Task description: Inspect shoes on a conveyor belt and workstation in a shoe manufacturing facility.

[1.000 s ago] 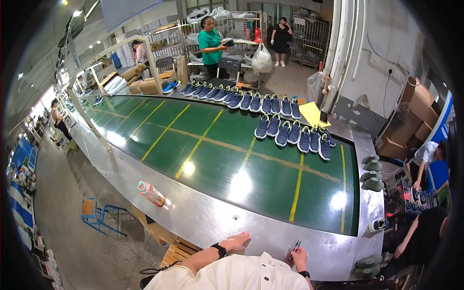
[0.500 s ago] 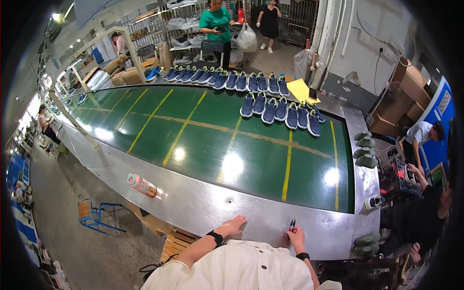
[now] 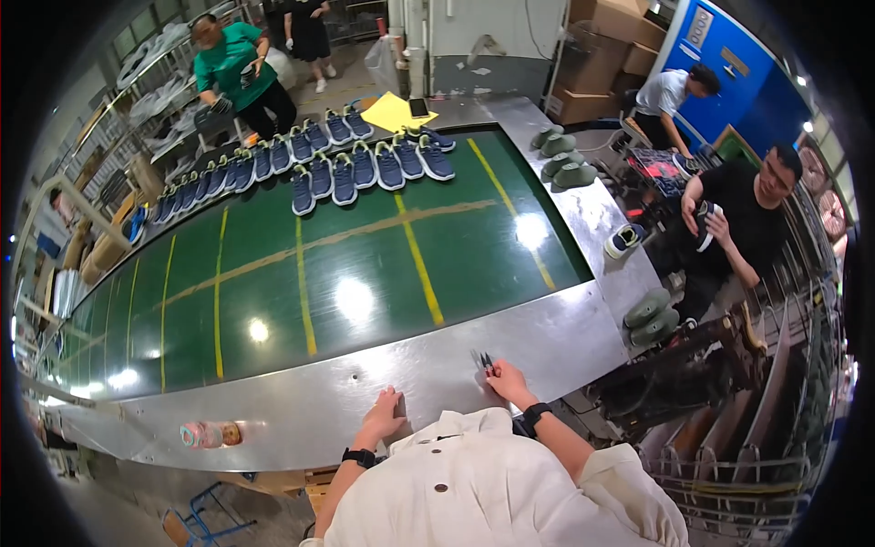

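Note:
My left hand (image 3: pixel 385 412) lies on the metal border (image 3: pixel 310 401) of the worktable, fingers stretched out, with nothing in it. A little to its right, my right hand (image 3: pixel 510 381) is closed around a small pair of thread snips (image 3: pixel 486 363). Their dark blades point away from me, just above the metal. A pink and clear drink bottle (image 3: pixel 210 435) lies on its side to the left of my left hand. Beyond the hands, rows of navy sneakers (image 3: pixel 343 179) with pale soles stand along the far side of the green belt (image 3: pixel 355 246).
Green shoe lasts (image 3: pixel 572 173) and a single sneaker (image 3: pixel 623 241) sit along the right metal edge, with more lasts (image 3: pixel 651 316) nearer me. A yellow sheet (image 3: pixel 397 111) and a phone (image 3: pixel 418 108) lie at the far edge. One co-worker (image 3: pixel 729 219) at right handles a shoe.
The view has swung to the right, so the belt and sneakers appear farther left and more of the right-hand co-workers shows. My right hand still holds the snips; my left remains on the metal.

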{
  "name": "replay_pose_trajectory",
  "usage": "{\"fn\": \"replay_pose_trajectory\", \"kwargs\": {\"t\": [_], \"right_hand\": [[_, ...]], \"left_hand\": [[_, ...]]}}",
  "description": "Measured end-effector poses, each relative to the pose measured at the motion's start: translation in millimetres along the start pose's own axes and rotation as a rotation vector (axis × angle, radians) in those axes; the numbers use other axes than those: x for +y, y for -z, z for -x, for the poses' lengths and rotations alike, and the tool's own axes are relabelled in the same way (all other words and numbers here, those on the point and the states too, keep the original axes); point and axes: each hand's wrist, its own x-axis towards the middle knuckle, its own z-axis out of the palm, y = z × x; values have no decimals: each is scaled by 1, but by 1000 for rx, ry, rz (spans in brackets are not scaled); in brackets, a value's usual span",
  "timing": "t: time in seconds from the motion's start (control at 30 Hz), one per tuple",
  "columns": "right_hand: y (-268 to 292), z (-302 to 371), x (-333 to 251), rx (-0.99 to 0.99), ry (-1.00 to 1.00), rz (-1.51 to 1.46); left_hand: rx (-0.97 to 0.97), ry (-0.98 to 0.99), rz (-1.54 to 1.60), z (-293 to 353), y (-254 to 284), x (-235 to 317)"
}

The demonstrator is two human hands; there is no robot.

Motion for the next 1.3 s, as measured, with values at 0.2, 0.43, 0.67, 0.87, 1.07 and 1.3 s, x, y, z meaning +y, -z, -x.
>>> {"fn": "replay_pose_trajectory", "kwargs": {"t": [0.2, 0.43, 0.67, 0.87, 1.07, 1.3], "right_hand": [[12, 13, 13, 28, -103, -37], [2, -2, 4, 54, -53, -85], [-4, 4, 43, 63, -62, -2], [-8, 7, 31, -17, -65, 32], [-11, -11, 37, -56, -53, 39], [-9, -27, 52, -111, -107, 66]], "left_hand": [[-42, -68, -15, -13, -4, 9], [0, -42, 10, -15, -9, -6], [-84, -128, 21, -35, -24, -15], [-19, -54, -13, -11, -20, -13], [10, -79, 6, -17, -17, -7], [56, -87, 6, -17, -17, 3]]}}
